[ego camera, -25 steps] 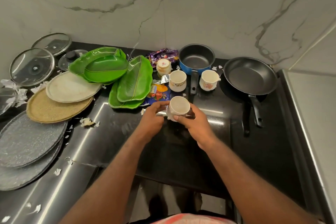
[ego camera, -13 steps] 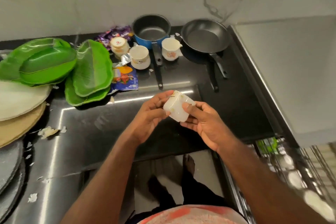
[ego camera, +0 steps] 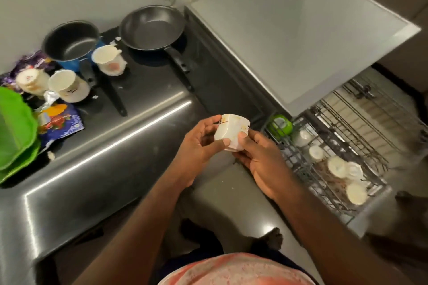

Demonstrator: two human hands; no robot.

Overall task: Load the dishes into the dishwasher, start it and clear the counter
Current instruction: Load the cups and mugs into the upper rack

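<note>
Cup (ego camera: 231,133) moved rightward, in left grip (ego camera: 199,149), right grip (ego camera: 260,161)

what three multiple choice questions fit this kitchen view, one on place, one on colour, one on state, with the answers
1. The frying pan sits:
A in a sink
B on the counter, right of the saucepan
C on the floor

2. The saucepan's outside is:
A blue
B red
C yellow

3. The left hand and right hand are:
A empty
B both holding one white cup
C holding a plate

Answers: 1 B, the pan rests on the dark counter beside the saucepan; 2 A, a blue wall shows under its rim; 3 B, fingers of both hands curl round the cup.
</note>
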